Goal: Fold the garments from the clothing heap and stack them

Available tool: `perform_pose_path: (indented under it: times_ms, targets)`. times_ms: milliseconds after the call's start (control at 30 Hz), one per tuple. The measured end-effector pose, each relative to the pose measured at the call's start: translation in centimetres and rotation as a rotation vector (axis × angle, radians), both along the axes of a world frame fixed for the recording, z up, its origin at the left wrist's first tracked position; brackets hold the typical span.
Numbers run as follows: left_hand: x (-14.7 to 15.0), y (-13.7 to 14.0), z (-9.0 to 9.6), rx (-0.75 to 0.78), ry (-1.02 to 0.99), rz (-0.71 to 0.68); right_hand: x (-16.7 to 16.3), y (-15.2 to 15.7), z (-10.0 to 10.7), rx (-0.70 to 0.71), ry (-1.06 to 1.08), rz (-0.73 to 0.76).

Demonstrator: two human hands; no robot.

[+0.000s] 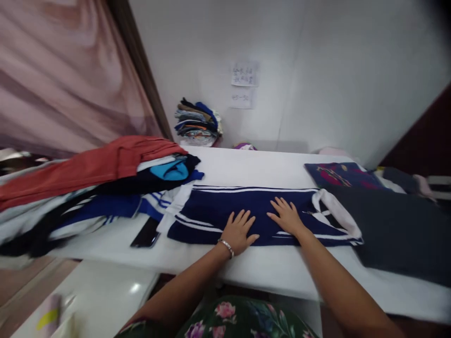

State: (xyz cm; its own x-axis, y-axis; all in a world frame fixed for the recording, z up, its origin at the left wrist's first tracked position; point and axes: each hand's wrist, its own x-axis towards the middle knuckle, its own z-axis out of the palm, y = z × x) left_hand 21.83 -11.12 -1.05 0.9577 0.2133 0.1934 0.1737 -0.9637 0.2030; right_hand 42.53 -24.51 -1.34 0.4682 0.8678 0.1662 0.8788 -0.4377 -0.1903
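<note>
A navy blue shirt with white stripes (214,206) lies flat and folded lengthwise on the white table. Its white collar (338,213) points to the right. My left hand (238,231) rests palm down near the shirt's lower edge, fingers spread. Farther right, my right hand (286,216) also lies flat on the cloth, its fingers apart. Neither hand grips anything. White cloth (179,204) touches the shirt's left end.
A heap of clothes, topped by a red garment (102,164), covers the table's left side. A dark phone (145,233) lies beside it. Dark folded cloth (398,230) is at the right. A stack of folded clothes (197,122) stands by the wall.
</note>
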Motion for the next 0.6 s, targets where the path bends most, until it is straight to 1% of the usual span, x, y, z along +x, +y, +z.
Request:
perform_pose_path:
  times_ms: [100,167,233,300,367,467,533,600]
  targets:
    - [-0.2,-0.3,0.0,-0.039,-0.019,-0.004,0.9,-0.3,-2.0,0.046,-0.068,-0.006]
    - [-0.2,-0.5,0.1,-0.074,-0.034,0.002,1.5,-0.5,-2.9,0.071,-0.103,0.003]
    - [-0.4,-0.5,0.3,-0.119,-0.059,0.025,1.9,-0.6,-3.5,0.087,-0.124,0.016]
    - [-1.0,0.0,0.6,-0.152,-0.096,0.065,2.2,-0.6,-3.8,0.072,-0.127,0.021]
    - [-2.2,1.3,1.0,-0.147,-0.137,0.152,2.2,-0.6,-3.8,0.029,-0.118,0.005]
    - [-5.1,4.3,1.5,-0.087,-0.149,0.344,2.1,-0.6,-3.5,-0.042,-0.107,-0.026]
    - [-7.2,6.2,1.7,-0.048,-0.148,0.412,2.1,-0.7,-3.3,-0.069,-0.105,-0.028]
    - [-8.9,7.7,2.0,-0.020,-0.190,0.450,2.2,-0.7,-3.1,-0.076,-0.104,-0.012]
